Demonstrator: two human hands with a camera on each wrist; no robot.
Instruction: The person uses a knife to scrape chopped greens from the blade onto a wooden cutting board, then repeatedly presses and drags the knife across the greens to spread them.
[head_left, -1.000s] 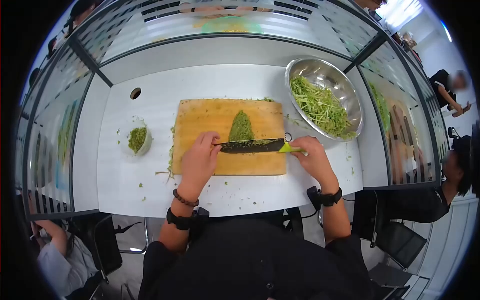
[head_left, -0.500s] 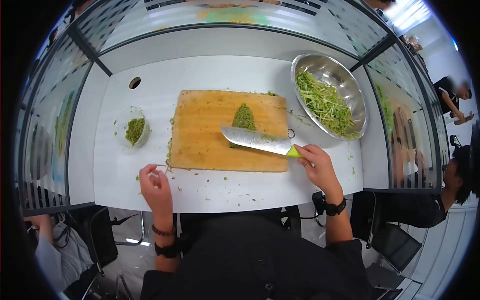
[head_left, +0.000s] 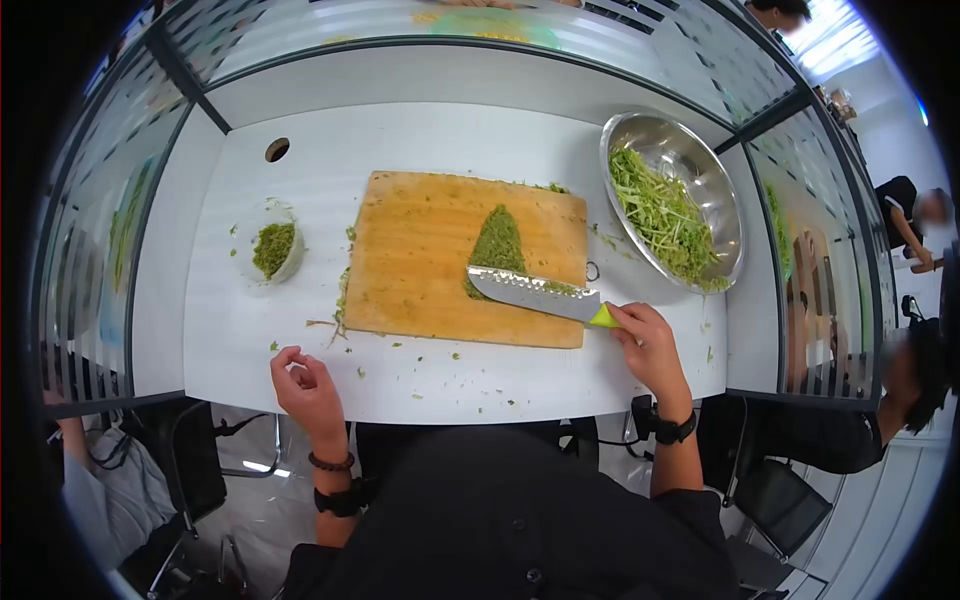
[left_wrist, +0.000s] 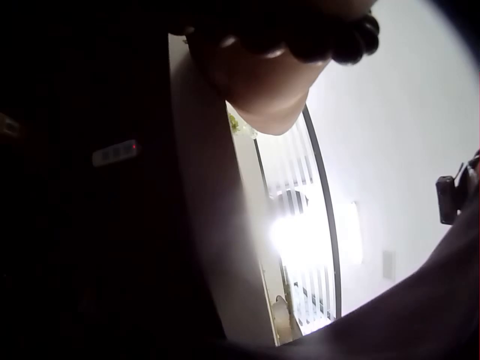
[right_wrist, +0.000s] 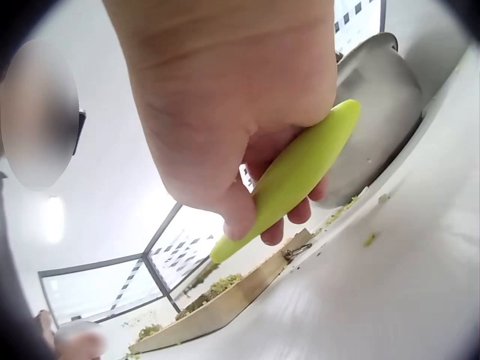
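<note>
My right hand (head_left: 650,345) grips the lime-green handle (right_wrist: 300,176) of a kitchen knife (head_left: 530,290), fingers wrapped round it in the right wrist view. The broad blade, dotted with green bits, lies across the near end of a mound of finely chopped greens (head_left: 498,240). That mound sits right of centre on a wooden cutting board (head_left: 420,250). By the table's front edge, left of the board, my left hand (head_left: 308,390) hovers with loosely curled fingers and holds nothing. Only its wrist area and a beaded bracelet (left_wrist: 307,41) show in the dark left wrist view.
A steel bowl (head_left: 725,180) of cut green stems (head_left: 660,210) stands at the back right. To the left is a clear cup (head_left: 292,262) of chopped greens. Scraps dot the white table (head_left: 420,385), and low partitions (head_left: 165,270) enclose it on three sides.
My left hand has let go of the blade's tip end and drawn back left to the table's front edge. The knife, still in my right hand, has turned its blade flatter and shifted slightly right.
</note>
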